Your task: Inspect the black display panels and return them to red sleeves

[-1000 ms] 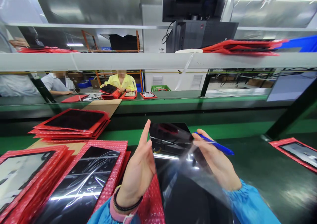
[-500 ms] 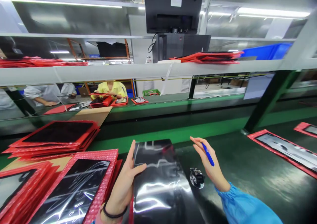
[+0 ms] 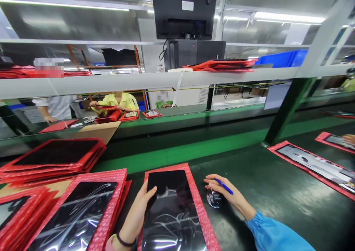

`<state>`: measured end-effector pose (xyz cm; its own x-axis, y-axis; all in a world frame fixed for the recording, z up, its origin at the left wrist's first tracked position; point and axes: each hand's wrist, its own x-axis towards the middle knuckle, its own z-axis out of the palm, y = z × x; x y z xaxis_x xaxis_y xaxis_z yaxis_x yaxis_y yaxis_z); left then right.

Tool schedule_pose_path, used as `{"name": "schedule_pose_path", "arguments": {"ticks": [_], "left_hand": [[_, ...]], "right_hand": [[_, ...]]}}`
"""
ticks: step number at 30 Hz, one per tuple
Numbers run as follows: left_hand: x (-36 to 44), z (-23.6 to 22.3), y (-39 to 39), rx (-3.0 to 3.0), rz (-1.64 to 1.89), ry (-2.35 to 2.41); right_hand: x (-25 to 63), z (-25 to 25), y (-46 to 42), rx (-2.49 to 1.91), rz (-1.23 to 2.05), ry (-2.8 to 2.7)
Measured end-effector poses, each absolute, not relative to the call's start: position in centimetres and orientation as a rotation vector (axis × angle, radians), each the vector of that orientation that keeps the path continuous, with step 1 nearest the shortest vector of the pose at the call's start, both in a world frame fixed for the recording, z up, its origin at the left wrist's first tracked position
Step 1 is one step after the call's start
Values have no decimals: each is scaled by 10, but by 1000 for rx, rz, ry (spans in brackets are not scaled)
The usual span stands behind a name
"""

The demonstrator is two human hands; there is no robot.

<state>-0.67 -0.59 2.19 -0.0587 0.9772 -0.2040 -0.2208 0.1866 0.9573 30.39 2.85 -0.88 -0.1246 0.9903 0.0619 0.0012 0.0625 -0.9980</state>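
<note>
A dark panel (image 3: 172, 210) lies face up on a red bubble sheet (image 3: 200, 210), squarely enough that its placing looks done. The wrinkled clear film (image 3: 177, 225) over its face is not smooth, so that part seems unfinished, if flatness matters.

At the panel's nine o'clock edge, the left hand (image 3: 137, 210) rests its thumb on the face; I cannot tell whether the fingers clamp underneath. At three o'clock, the right hand (image 3: 234, 197) pinches a blue pen (image 3: 224, 186) above a black-and-silver object (image 3: 214, 199); I see no pen mark.

Farther out at nine o'clock lies a second filmed panel (image 3: 80, 206); at ten, a red-wrapped stack (image 3: 55, 153), both apparently finished or waiting. A light-faced frame (image 3: 313, 162) lies at two o'clock, seemingly untouched. How many remain cannot be told.
</note>
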Motion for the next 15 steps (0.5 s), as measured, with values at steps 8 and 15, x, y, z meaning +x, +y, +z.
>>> {"name": "schedule_pose_path", "arguments": {"ticks": [8,15], "left_hand": [[-35,18,-26,995,1314,1382],[-55,12,-56,793,1061,1279]], "right_hand": [[300,0,8,-1148,929,-1319],[253,-19,-31,-1015,700,-1800]]}}
